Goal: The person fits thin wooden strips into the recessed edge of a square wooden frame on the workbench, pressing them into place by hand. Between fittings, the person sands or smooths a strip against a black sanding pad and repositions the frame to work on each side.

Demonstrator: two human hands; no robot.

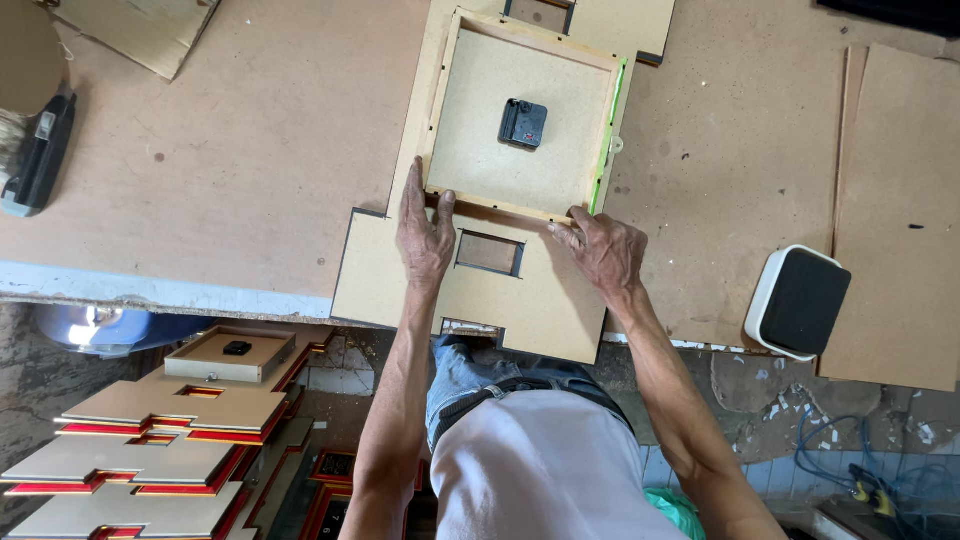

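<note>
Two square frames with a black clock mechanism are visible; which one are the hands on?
The larger frame on the workbench: the left hand and right hand press its near edge. The smaller frame sits untouched on stacked boards below the bench.

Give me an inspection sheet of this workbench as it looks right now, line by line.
Surface: brown fibreboard bench top, scuffed, pale front edge.
Job's things: square wooden frame lying back side up, black clock mechanism at its centre, green strip along its right edge; it rests on a cut board panel with a rectangular window.
Clutter: white-rimmed black box at right; dark tool at left; loose board sheet.
Grippers: left hand and right hand both press the frame's near edge.
Cables: blue cable on the floor.
Surroundings: stacked gold and red panels under the bench.
</note>
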